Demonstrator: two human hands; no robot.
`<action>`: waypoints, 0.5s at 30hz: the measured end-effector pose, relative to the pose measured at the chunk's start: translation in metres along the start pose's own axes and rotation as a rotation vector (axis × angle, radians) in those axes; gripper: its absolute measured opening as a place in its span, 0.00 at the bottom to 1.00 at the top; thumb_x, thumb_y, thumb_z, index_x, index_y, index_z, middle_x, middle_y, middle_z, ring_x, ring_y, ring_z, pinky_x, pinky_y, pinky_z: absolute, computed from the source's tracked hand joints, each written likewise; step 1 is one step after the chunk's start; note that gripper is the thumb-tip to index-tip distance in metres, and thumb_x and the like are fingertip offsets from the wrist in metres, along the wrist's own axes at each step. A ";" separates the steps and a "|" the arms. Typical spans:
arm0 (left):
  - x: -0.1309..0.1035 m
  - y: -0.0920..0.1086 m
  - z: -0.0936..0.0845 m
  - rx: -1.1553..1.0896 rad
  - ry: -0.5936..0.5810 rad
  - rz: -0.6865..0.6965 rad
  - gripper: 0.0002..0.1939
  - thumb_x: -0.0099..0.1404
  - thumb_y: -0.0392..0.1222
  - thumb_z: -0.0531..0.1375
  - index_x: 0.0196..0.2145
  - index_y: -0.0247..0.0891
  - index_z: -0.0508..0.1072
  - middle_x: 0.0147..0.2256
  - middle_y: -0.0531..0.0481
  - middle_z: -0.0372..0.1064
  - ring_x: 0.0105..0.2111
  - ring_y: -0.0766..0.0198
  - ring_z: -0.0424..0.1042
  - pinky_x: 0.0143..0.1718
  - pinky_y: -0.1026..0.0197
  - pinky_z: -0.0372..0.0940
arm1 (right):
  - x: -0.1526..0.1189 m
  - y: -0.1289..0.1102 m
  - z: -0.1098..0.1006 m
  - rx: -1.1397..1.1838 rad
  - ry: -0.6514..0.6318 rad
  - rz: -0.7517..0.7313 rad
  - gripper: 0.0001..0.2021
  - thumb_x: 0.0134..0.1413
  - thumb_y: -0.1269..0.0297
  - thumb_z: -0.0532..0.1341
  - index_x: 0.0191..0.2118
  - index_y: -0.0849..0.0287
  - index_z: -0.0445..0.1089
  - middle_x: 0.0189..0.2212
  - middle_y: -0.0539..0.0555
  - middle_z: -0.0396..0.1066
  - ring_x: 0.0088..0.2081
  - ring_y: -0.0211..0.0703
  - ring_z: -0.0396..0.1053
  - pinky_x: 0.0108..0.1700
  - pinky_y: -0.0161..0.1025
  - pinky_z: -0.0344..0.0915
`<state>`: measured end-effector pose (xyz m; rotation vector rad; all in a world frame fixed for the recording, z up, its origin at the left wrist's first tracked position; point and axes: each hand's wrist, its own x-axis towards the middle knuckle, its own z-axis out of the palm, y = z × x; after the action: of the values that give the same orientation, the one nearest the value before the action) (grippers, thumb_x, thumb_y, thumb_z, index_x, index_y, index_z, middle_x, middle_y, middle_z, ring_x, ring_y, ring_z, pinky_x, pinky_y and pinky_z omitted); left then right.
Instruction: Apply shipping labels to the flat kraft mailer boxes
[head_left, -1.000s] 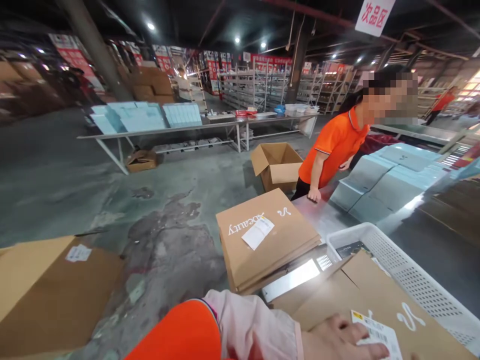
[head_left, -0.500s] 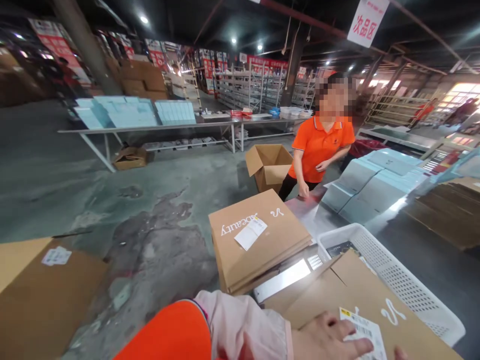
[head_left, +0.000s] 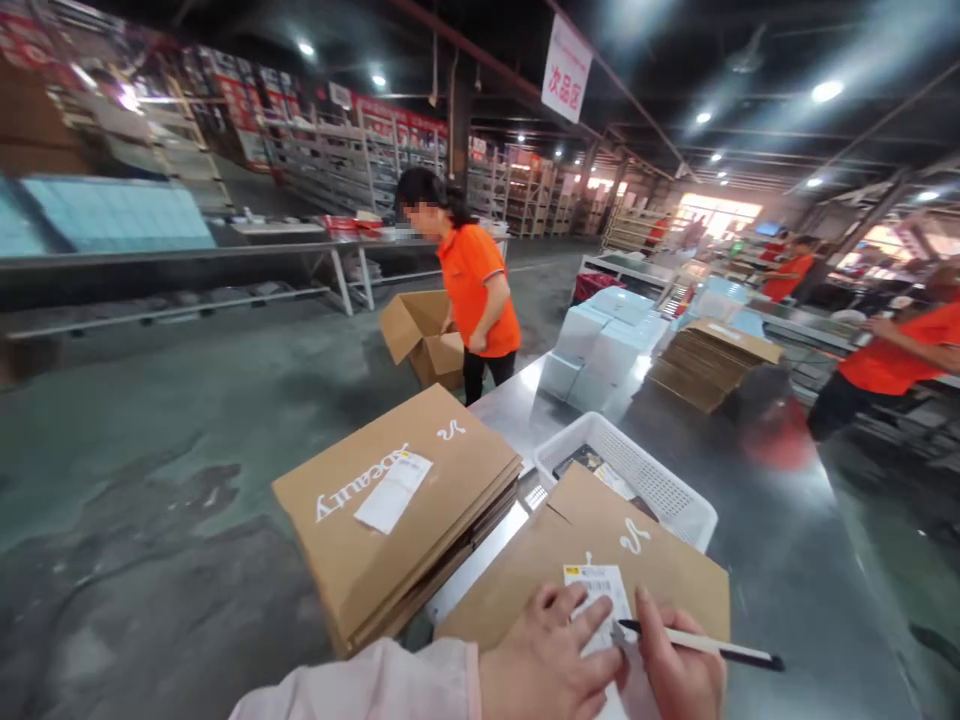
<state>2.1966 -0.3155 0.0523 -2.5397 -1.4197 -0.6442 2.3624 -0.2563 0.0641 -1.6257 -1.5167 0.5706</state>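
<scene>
My left hand (head_left: 547,655) lies with fingers apart on a white label (head_left: 604,577) with a yellow corner and printed barcode. Beneath the label is a flat brown cardboard carton (head_left: 517,580) bearing a white squiggle logo. Close on the right, my right hand (head_left: 679,675) grips a pen (head_left: 739,655) with a pale barrel and black end. Its dark tip is at the label, beside my left fingers; whether it touches the paper I cannot tell. To the left, a stack of flat cartons (head_left: 307,500) carries another white label (head_left: 391,492) on top.
A white perforated basket (head_left: 675,485) with dark items stands behind the carton on the metal table (head_left: 795,560). Light blue boxes (head_left: 604,325) and folded cardboard (head_left: 712,360) sit farther back. A person in orange (head_left: 480,290) stands beside an open carton (head_left: 405,320).
The view has swung right, bringing my right hand and the pen into clear sight. My left hand stays on the label. The person in orange has turned and bends towards the open carton.
</scene>
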 end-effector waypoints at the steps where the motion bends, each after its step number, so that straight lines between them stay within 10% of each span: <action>1: -0.001 0.000 0.000 0.007 -0.003 0.005 0.18 0.75 0.56 0.47 0.53 0.49 0.68 0.63 0.52 0.63 0.57 0.54 0.63 0.51 0.51 0.56 | 0.001 -0.003 0.000 0.030 -0.016 0.023 0.34 0.48 0.25 0.56 0.15 0.54 0.62 0.14 0.51 0.62 0.19 0.42 0.62 0.25 0.40 0.62; 5: -0.006 -0.001 0.007 0.030 0.018 0.015 0.19 0.74 0.58 0.49 0.54 0.49 0.69 0.62 0.52 0.64 0.56 0.53 0.64 0.51 0.51 0.56 | 0.005 -0.008 -0.001 0.109 -0.100 0.088 0.38 0.35 0.18 0.55 0.12 0.55 0.60 0.12 0.54 0.61 0.18 0.42 0.60 0.24 0.41 0.60; 15: -0.020 -0.012 0.007 0.088 -0.038 0.105 0.20 0.73 0.52 0.54 0.59 0.52 0.68 0.64 0.50 0.63 0.58 0.53 0.61 0.53 0.53 0.57 | -0.003 -0.008 0.011 0.137 -0.136 0.138 0.34 0.43 0.25 0.52 0.14 0.54 0.56 0.14 0.52 0.59 0.21 0.40 0.58 0.27 0.40 0.56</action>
<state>2.1797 -0.3223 0.0368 -2.5501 -1.2856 -0.5079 2.3488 -0.2574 0.0640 -1.6203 -1.4360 0.8578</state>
